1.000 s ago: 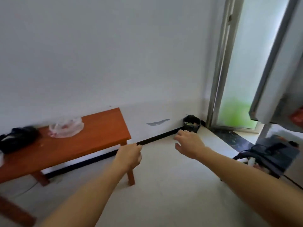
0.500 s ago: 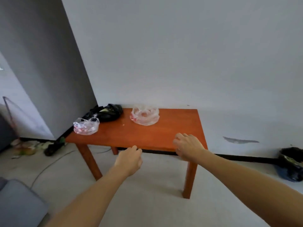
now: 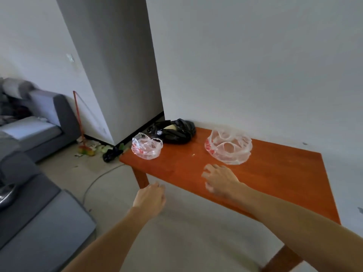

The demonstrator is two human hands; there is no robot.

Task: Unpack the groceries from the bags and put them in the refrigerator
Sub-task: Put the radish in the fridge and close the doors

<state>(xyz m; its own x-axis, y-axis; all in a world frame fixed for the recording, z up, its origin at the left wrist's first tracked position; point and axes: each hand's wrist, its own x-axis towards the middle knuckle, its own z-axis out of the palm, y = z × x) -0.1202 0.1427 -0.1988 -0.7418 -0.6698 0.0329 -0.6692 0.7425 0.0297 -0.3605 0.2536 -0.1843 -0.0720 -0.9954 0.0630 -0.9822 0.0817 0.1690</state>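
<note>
Two bare hands reach forward, and neither holds anything. The left hand (image 3: 150, 199) hangs with its fingers loosely curled and empty, over the pale floor just in front of the table's near left leg (image 3: 142, 178). The right hand (image 3: 220, 181) is over the orange-brown wooden table (image 3: 275, 173), fingers relaxed and slightly spread, also empty. It is blurred, so whether the fingertips touch the wood cannot be told.

Just beyond the right hand, but apart from it, a large clear plastic bag (image 3: 228, 149) with red print sits slumped and open on the tabletop. Further left, near the table's far left corner, lies a smaller clear bag (image 3: 147, 146) with the same red print. Its contents are too faint to make out. Behind that one, touching or nearly touching it, a black plastic bag (image 3: 172, 131) rests against the white wall, with something pale (image 3: 170, 127) showing at its mouth. A tiny pale crumb (image 3: 193, 154) lies on the wood between the two clear bags.

A grey wall corner (image 3: 117, 65) stands past the table's left end. At its foot on the floor are a small black bag (image 3: 111, 154), scraps of litter, and a broom (image 3: 77, 118) with a red handle leaning on the wall. A thin cable (image 3: 98, 179) curves across the floor. Grey sofa sections (image 3: 39, 232) fill the left side.
</note>
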